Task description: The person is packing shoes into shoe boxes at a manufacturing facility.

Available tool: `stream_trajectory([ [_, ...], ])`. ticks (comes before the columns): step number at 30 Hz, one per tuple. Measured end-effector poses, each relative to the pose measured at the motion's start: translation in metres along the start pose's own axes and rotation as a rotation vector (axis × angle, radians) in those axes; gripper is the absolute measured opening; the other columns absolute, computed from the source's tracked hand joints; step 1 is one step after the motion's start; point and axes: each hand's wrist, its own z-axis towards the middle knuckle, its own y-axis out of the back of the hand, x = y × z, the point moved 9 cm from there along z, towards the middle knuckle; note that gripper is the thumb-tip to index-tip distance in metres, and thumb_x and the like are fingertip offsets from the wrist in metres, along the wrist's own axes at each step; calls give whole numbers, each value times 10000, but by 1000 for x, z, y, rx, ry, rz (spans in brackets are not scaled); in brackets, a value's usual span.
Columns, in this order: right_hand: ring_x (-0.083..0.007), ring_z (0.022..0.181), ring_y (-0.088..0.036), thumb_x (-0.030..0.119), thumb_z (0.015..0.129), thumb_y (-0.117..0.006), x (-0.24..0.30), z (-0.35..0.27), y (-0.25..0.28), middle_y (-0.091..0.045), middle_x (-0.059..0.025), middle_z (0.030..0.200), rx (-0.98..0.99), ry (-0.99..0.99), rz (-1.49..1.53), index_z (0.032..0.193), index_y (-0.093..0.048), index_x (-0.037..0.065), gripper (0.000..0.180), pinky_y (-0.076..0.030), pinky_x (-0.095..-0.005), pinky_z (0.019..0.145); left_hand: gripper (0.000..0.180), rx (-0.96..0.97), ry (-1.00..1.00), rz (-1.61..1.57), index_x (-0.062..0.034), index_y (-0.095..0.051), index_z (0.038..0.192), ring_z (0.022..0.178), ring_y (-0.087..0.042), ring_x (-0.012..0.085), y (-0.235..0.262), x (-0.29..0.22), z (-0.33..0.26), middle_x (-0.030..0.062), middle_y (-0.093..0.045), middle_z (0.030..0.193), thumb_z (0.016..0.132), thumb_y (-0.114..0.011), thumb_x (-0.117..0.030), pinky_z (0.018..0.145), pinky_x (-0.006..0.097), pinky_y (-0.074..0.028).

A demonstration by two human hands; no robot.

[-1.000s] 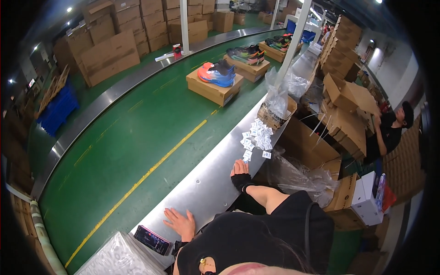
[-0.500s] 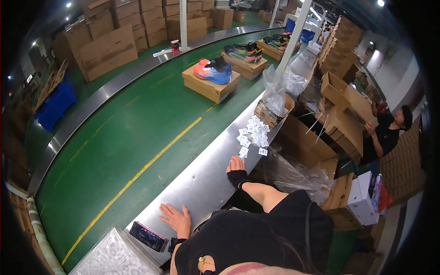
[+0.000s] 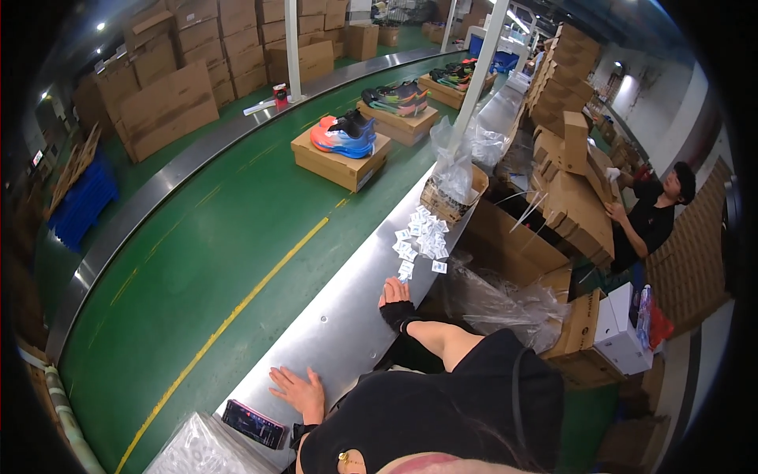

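Left fingers [image 3: 286, 379] apart on ledge [image 3: 338, 340]

You have a metal ledge [image 3: 347, 316] slanting from lower left to upper right; on it lie a phone [image 3: 253, 425] at lower left, your spread left hand [image 3: 302, 393], and scattered white packets [image 3: 429, 235] near centre.

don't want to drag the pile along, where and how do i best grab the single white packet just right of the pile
Probably pinch its near edge, bringing the right hand in from the person's side. The packet looks thin and flat, lying just off the pile, with its near edge uncovered.
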Motion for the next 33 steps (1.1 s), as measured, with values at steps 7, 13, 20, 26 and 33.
stream_trajectory([
  [7,-307,1160,-380,170,726,-549,-3,-1,-5,-437,-133,1166,-48,7,-17,1030,-475,15,349,-282,-492,965,697,-4,-5,5,120,-296,1252,1304,-143,377,0,1,1,293,-207,1361,786,-530,-342,1026,562,-73],
  [13,-307,1158,-381,170,724,-553,-1,0,-1,-437,-134,1165,-39,21,-8,1032,-473,16,354,-281,-487,964,695,-9,-2,4,116,-292,1254,1302,-146,382,-1,2,0,296,-207,1359,789,-525,-345,1026,562,-73],
  [20,-306,1168,-375,168,728,-550,-3,-1,-2,-434,-139,1166,13,-12,12,1040,-468,14,357,-272,-489,974,699,1,9,1,115,-294,1255,1301,-149,382,-1,3,-2,291,-205,1363,786,-528,-349,1026,563,-75],
  [26,-305,1169,-373,165,726,-552,-4,-3,-5,-437,-141,1158,-10,-15,8,1038,-476,12,355,-265,-490,980,690,-22,-5,1,109,-299,1257,1302,-151,377,3,0,-4,286,-209,1364,785,-532,-337,1027,559,-77],
  [33,-305,1154,-381,149,720,-552,-2,-3,-5,-443,-137,1154,-20,1,9,1037,-485,8,354,-277,-491,971,691,5,6,11,107,-300,1258,1301,-163,366,1,3,-2,275,-221,1365,784,-533,-340,1026,555,-86],
])
